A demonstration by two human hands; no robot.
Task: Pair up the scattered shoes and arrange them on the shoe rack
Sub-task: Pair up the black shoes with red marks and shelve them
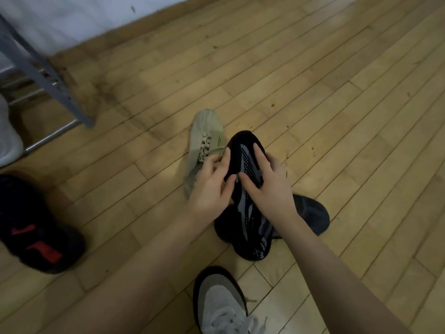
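Head view: both hands, left (212, 186) and right (268, 186), fingers spread, grip closed around black knit shoe (248, 165)

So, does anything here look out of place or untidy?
Yes. The shoes lie scattered on the wooden floor, toes pointing different ways: a beige sneaker partly under the black shoe in both hands, and a black-and-red shoe apart at left.

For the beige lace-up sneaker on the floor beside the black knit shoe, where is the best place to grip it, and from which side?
Probably the heel collar of the beige sneaker, reached from above on its near end: the toe points away, the opening faces up, and the black knit shoe crowds its right side.
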